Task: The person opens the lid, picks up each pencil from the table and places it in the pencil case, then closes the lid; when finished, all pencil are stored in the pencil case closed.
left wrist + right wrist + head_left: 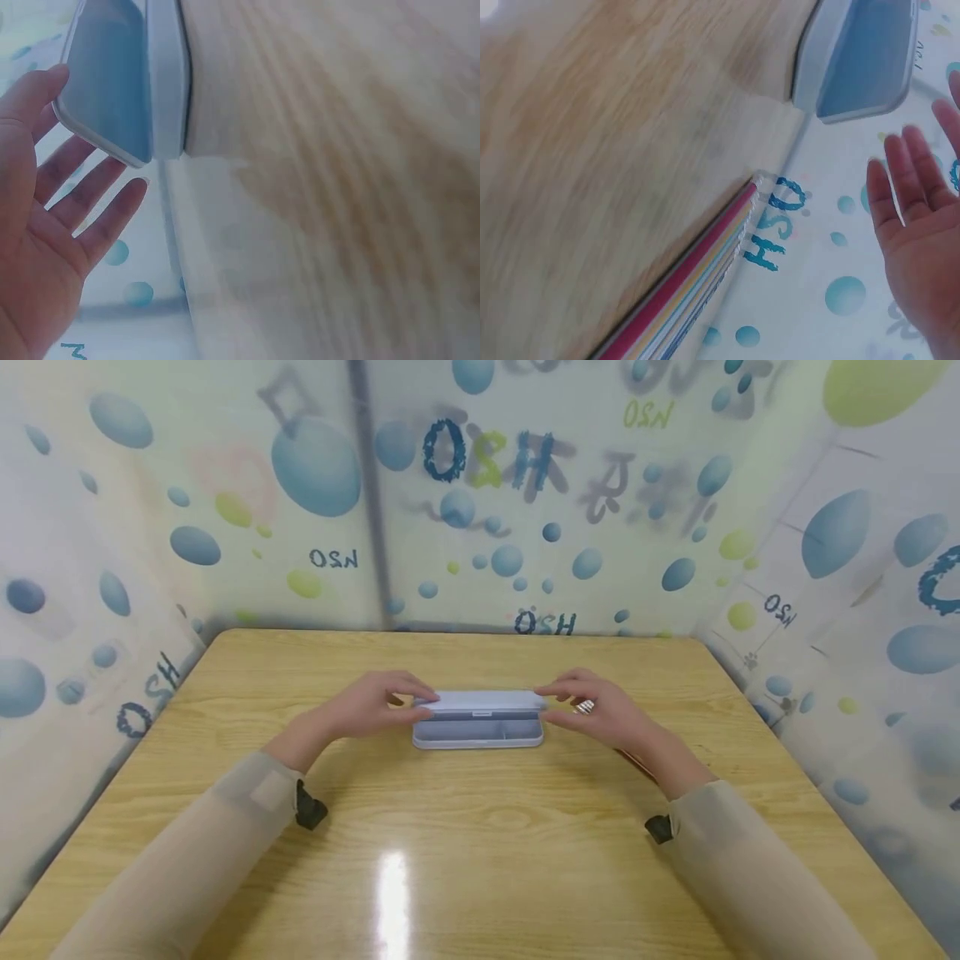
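A pale blue-white pencil case (477, 744) lies on the wooden table with its lid (487, 699) partly raised. Its long tray has a small divider towards the right. My left hand (375, 703) holds the lid's left end, thumb at the edge (64, 105) and other fingers spread behind it. At the right end, my right hand (603, 710) has its fingers extended close to the lid; in the right wrist view, the visible fingers stand apart from the case. Beside that hand lies a row of coloured pencils (697, 277), mostly hidden under it in the head view.
The wooden table (495, 843) extends around the case, with a bright glare patch near its front. Patterned sheets (480, 543) with blue and green drops hang along the back and both sides, close to the table's edges.
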Action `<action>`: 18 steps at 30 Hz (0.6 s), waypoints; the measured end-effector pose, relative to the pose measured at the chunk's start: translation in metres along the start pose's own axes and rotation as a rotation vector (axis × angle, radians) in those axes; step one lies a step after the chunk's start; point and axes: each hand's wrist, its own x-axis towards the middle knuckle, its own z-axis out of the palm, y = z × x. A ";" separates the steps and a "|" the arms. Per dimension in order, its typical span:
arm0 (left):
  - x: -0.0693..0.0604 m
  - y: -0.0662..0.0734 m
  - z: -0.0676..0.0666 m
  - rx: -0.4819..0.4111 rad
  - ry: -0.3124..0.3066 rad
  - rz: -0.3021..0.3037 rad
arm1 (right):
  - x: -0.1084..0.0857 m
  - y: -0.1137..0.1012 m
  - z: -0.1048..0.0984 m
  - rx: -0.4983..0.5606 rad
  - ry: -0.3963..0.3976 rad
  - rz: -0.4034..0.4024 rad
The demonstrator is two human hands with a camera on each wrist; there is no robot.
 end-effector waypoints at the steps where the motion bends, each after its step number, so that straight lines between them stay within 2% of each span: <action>1: 0.000 0.000 -0.001 -0.002 0.010 -0.005 | -0.002 0.000 -0.001 0.003 0.014 -0.006; 4: 0.002 0.000 -0.004 -0.011 0.032 -0.019 | -0.008 -0.001 -0.003 0.023 0.017 -0.014; 7: 0.005 -0.001 -0.006 -0.015 0.051 -0.029 | -0.010 0.000 -0.002 0.042 -0.021 0.019; 15: 0.013 0.002 -0.010 0.004 0.079 -0.050 | 0.003 0.009 0.012 -0.026 -0.193 0.115; 18: 0.016 0.001 -0.012 0.000 0.078 -0.063 | 0.010 0.009 0.017 -0.038 -0.232 0.132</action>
